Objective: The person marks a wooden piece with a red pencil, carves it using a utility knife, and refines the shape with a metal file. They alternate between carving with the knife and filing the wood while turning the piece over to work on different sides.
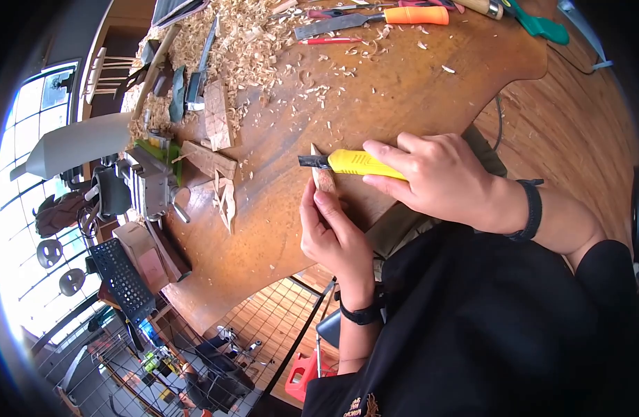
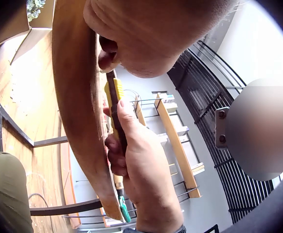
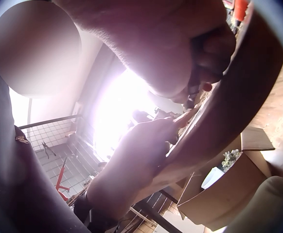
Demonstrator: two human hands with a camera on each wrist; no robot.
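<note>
My right hand (image 1: pixel 441 174) grips the yellow handle of a utility knife (image 1: pixel 361 163). The knife's dark blade lies across a small, slim piece of wood (image 1: pixel 324 182) with a pointed far end. Between its thumb and fingers, my left hand (image 1: pixel 339 240) pinches the near end of that wood, close over the table's front edge. In the left wrist view the knife (image 2: pixel 114 92) shows edge-on in the right hand (image 2: pixel 146 160), beside the table edge. The right wrist view is dim, with the left hand (image 3: pixel 139 150) in front of bright window light.
Wood shavings (image 1: pixel 243 52) cover the far left of the brown tabletop (image 1: pixel 277 243). An orange-handled chisel (image 1: pixel 416 15) and a red pencil (image 1: pixel 330 41) lie at the back. Wood blocks (image 1: pixel 218 115), a cut-out wooden piece (image 1: pixel 226 201) and a metal vise (image 1: pixel 149 187) are at left.
</note>
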